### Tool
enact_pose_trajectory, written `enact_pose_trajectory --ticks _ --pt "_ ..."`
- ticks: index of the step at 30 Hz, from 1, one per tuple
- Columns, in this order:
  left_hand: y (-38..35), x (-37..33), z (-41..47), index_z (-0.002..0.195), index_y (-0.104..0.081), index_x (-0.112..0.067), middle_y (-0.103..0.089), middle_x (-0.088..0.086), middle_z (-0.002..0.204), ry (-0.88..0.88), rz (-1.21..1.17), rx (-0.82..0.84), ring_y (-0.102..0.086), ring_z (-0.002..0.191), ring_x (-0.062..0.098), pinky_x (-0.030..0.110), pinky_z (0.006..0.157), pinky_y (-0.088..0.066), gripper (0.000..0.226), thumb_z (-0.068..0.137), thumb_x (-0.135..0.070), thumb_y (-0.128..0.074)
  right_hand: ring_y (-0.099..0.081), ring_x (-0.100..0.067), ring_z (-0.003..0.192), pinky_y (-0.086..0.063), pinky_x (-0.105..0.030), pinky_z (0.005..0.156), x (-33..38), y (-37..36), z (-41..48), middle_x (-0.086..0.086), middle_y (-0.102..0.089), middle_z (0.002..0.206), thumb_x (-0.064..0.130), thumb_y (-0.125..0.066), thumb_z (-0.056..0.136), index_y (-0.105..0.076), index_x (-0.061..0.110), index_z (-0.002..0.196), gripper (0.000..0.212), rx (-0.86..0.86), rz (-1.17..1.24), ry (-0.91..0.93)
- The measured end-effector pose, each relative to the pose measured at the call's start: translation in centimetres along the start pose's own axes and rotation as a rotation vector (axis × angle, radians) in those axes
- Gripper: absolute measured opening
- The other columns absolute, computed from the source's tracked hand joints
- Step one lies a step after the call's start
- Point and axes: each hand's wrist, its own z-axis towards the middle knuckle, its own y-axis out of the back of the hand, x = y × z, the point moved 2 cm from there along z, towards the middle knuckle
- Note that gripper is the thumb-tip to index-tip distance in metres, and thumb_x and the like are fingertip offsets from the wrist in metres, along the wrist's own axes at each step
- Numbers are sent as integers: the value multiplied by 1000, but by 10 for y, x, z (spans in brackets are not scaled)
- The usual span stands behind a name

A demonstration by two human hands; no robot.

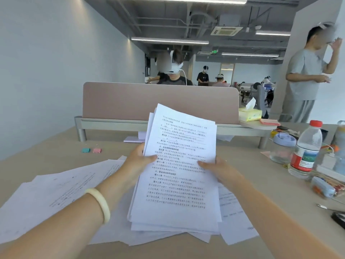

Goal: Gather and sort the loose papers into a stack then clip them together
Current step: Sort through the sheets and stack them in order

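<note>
Head view: you're mid-gather. Your left hand (139, 158) and right hand (216, 169) hold the stack of papers (179, 193) by its side edges, fingers (149, 158) curled round it with the thumbs on the top printed page. The stack is tilted up toward you, and its bottom edge is down on or just above the loose sheets on the bench (46, 152); contact is hidden.

The edges aren't square: the sheets fan out at the top and bottom. More loose papers (56, 187) lie at 8 o'clock from the stack, and another sheet (235, 217) is at 4 o'clock, partly under it.

Two small things at 10 o'clock, one teal (85, 150) and one pink (97, 150), look like the clips, well apart from the stack. They're too small to confirm.

My read is that the stack is only partly collected and not clipped. Next, tap it square on the bench, pull in the 8 and 4 o'clock sheets, and keep one hand clamped on it while the other reaches for a clip. Mind the water bottle (306, 148) at 3 o'clock.
</note>
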Motion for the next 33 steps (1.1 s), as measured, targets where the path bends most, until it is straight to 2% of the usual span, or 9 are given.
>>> enact_pose_trajectory --ticks 5,8,11,14,16,19,25,30,33 --pt "64 -46 -12 125 -52 -19 -65 2 124 -240 62 -230 -63 111 22 43 99 -47 38 90 -9 -61 -66 -16 95 -53 -39 89 67 -58 9 4 -69 108 13 -57 92 -58 23 107 18 -38 35 343" --pt "83 -56 -18 126 -48 -20 -65 -3 122 -311 56 -224 -63 112 17 36 97 -50 47 83 -17 -68 -66 -18 107 -52 -45 93 83 -79 10 7 -69 117 27 -62 85 -61 31 112 28 48 76 475" --pt "90 -38 -23 119 -45 -24 -64 -11 111 -272 15 -179 -65 96 2 13 73 -54 52 77 -13 -75 -63 -8 109 -54 -23 79 64 -95 14 10 -65 120 24 -67 87 -48 24 126 43 76 91 456" --pt "95 -6 -24 117 -51 -25 -65 -1 120 -177 -1 -214 -65 105 12 26 85 -53 48 76 -18 -74 -66 8 86 -50 -8 60 34 -109 18 7 -64 116 16 -68 86 -45 23 126 47 89 111 337" --pt "93 9 -26 119 -53 -24 -63 -3 122 -120 64 -249 -61 111 16 34 96 -48 37 86 -18 -67 -65 10 78 -47 -4 60 22 -115 18 4 -66 115 14 -63 90 -51 24 124 38 44 66 326" --pt "93 11 -25 130 -50 -18 -63 -2 126 -105 105 -308 -59 116 18 37 98 -47 43 89 -25 -62 -63 -6 91 -46 -21 74 29 -119 13 5 -67 114 16 -54 95 -57 23 123 29 -14 16 349" --pt "98 15 -35 126 -46 -22 -61 -6 127 -85 132 -317 -59 117 14 37 101 -45 35 93 -26 -57 -66 -9 104 -49 -35 96 32 -120 17 9 -69 117 14 -60 91 -60 26 122 33 109 19 318" --pt "90 14 -40 139 -38 -26 -55 -12 123 -126 249 -278 -53 117 13 28 96 -38 41 99 -16 -41 -65 -3 88 -53 -14 72 28 -126 21 17 -68 96 5 -49 94 -60 32 100 29 114 -42 302" --pt "98 5 -39 124 -47 -28 -62 -16 108 -68 206 -296 -58 107 14 29 89 -43 33 96 -11 -45 -67 -15 94 -55 -30 82 41 -124 45 2 -69 108 8 -53 91 -60 18 111 23 150 -194 303"
